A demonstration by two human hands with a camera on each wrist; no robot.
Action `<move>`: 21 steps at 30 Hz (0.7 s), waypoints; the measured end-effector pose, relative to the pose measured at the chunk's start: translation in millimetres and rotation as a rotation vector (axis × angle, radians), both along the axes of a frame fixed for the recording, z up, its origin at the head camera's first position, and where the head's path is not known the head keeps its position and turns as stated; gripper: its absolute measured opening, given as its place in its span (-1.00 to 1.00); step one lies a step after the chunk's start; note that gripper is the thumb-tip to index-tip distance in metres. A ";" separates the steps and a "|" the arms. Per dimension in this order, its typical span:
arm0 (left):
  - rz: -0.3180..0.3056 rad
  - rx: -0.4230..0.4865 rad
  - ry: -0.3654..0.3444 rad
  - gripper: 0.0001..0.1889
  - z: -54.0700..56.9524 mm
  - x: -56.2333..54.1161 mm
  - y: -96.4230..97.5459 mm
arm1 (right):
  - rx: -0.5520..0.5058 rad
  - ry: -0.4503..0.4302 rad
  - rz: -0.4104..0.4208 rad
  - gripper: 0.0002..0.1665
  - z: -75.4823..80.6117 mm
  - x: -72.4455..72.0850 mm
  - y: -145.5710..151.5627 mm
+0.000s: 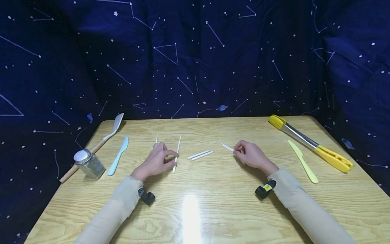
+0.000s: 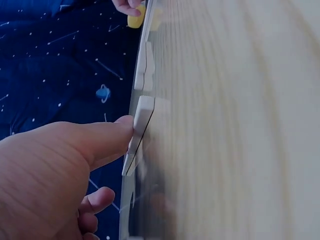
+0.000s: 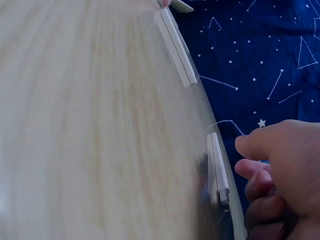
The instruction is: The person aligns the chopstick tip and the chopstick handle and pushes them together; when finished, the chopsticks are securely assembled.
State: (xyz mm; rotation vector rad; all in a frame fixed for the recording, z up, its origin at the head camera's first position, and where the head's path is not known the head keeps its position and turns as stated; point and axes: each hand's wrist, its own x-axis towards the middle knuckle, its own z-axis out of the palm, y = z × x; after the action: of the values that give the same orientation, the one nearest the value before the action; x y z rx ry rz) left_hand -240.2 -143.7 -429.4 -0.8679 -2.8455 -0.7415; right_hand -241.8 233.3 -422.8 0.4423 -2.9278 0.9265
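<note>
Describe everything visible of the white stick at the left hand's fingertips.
The white stick is slim, straight and plain, one end squared off; material unclear. It lies flat on the table, far end angled right, left of two parallel sticks. The left hand's thumb and index finger touch it.

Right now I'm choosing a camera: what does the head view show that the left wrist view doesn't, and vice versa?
Only head: glass jar, wooden-handled spatula and light-blue knife.

Only left wrist: a side-on look, near tabletop level, at the white stick the left hand touches.

Both: that hand, the right hand, the two central white sticks, wood-grain tabletop and constellation-print cloth. The wrist view's yellow patch is too partial to identify.
</note>
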 end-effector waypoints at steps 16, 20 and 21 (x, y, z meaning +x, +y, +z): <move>0.090 0.016 -0.007 -0.68 -1.1 2.8 -37.0 | 0.002 -0.010 -0.007 -0.84 -5.5 -4.7 2.9; 0.089 0.025 0.018 -0.67 -2.4 3.2 -43.2 | 0.017 -0.032 -0.018 -0.83 -4.4 -5.7 2.8; 0.086 0.033 0.026 -0.67 -3.1 3.4 -45.0 | 0.020 -0.039 -0.022 -0.83 -3.7 -6.0 3.4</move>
State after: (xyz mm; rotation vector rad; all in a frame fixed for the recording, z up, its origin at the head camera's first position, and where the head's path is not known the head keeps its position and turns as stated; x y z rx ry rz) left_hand -236.8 -188.7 -432.6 -0.7401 -2.8190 -0.7595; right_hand -247.8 236.7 -426.5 0.3962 -2.9734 0.9142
